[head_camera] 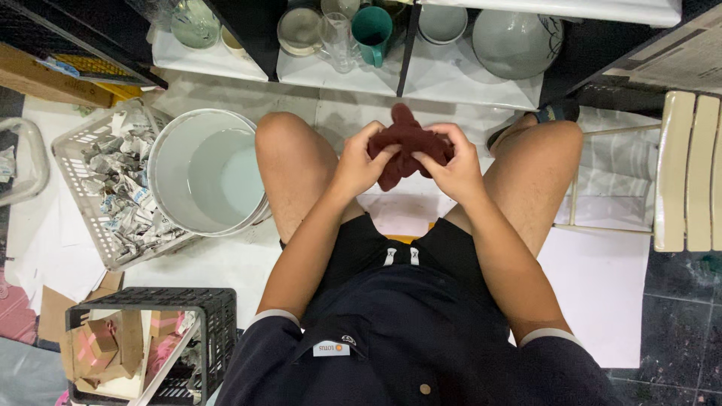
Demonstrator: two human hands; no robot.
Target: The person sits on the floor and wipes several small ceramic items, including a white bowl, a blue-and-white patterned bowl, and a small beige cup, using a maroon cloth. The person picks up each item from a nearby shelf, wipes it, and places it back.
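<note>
Here I look straight down on both hands, raised between the bare knees and meeting at about 12 o'clock from the lap. The left hand (359,167) and the right hand (451,171) are each clenched on a dark red cloth (408,147), fingers curled over its top from either side, wrists bent inward, forearms converging from the sleeves. The cloth is bunched between them, one lump sticking up at 12 o'clock and a fold hanging below; whether anything is wrapped inside it I cannot tell.

At 9 o'clock from the hands a white bucket (204,173) stands on the floor, holding what looks like pale water. Just beyond it, touching its side, a white plastic basket (83,150) is full of crumpled newspaper. At 7 o'clock a black crate (218,316) holds cardboard pieces.

At 12 o'clock a low shelf (353,75) carries a green mug (372,31), a clear glass (336,41), a stack of small bowls (299,30) and a large grey-white bowl (515,41). At 3 o'clock a pale slatted chair (688,173) stands well apart. Nothing lies between me and the hands.
</note>
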